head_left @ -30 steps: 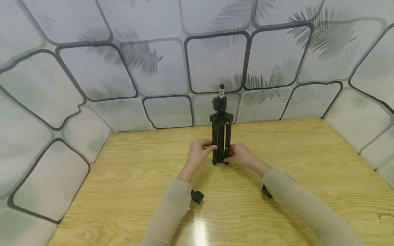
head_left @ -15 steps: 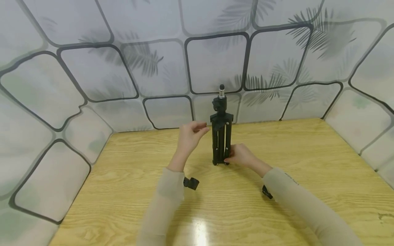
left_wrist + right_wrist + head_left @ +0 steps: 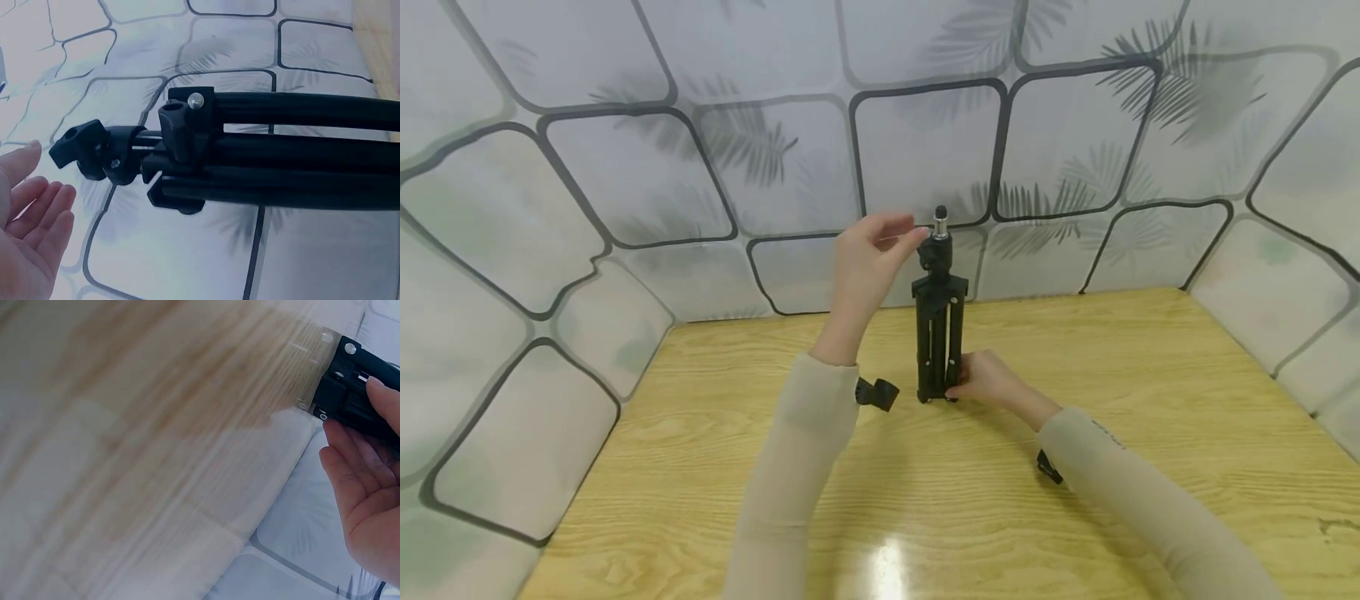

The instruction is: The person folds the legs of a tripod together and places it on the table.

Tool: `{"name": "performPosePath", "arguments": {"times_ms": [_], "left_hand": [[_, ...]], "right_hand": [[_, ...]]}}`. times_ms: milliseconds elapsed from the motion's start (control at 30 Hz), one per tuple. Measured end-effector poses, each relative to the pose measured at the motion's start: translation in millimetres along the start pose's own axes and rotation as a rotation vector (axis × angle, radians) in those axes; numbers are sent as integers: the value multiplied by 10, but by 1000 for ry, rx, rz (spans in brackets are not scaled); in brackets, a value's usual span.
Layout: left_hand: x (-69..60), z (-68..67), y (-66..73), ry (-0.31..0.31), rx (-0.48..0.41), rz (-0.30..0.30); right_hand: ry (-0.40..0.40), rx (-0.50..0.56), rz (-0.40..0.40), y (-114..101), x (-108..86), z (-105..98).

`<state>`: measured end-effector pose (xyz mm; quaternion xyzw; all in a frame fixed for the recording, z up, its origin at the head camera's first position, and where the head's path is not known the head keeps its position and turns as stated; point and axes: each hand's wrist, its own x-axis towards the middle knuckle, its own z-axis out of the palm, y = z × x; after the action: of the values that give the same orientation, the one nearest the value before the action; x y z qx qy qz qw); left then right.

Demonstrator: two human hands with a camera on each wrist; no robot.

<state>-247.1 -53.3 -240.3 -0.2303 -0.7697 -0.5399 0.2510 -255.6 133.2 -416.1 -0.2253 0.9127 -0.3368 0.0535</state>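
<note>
A folded black tripod stands upright on the wooden table, its silver-and-black tip at the top. My right hand holds its foot from the right; the right wrist view has the thumb on a leg and the fingers of that hand below the tripod. My left hand is raised at the left of the tripod's top, holding nothing. In the left wrist view, this hand has loosely bent fingers, apart from the black clamp knob on the tripod. The tip is hidden there.
The wood-grain table spreads out around the tripod. A pale cloth wall with dark outlines and leaf prints rises close behind the tripod and along both sides. Black wrist devices sit under the left sleeve and right sleeve.
My left hand has let go of the tripod's lower leg and risen along its left side to the top. The right hand and the tripod have stayed in place.
</note>
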Motion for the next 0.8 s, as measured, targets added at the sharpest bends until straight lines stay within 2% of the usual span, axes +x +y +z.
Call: {"name": "performPosePath", "arguments": {"times_ms": [133, 300, 333, 433, 633, 800], "left_hand": [[87, 75, 78, -43, 9, -38], [140, 149, 123, -82, 38, -38], [144, 159, 130, -82, 47, -28], [154, 180, 142, -75, 75, -15], [170, 189, 157, -75, 82, -39], [158, 180, 154, -71, 54, -36]], "right_hand": [[-9, 4, 7, 13, 12, 2], [-15, 37, -16, 20, 2, -17], [-8, 40, -43, 15, -5, -25], [-12, 55, -56, 9, -17, -37], [-2, 14, -9, 17, 8, -20], [6, -26, 20, -1, -3, -17]]}}
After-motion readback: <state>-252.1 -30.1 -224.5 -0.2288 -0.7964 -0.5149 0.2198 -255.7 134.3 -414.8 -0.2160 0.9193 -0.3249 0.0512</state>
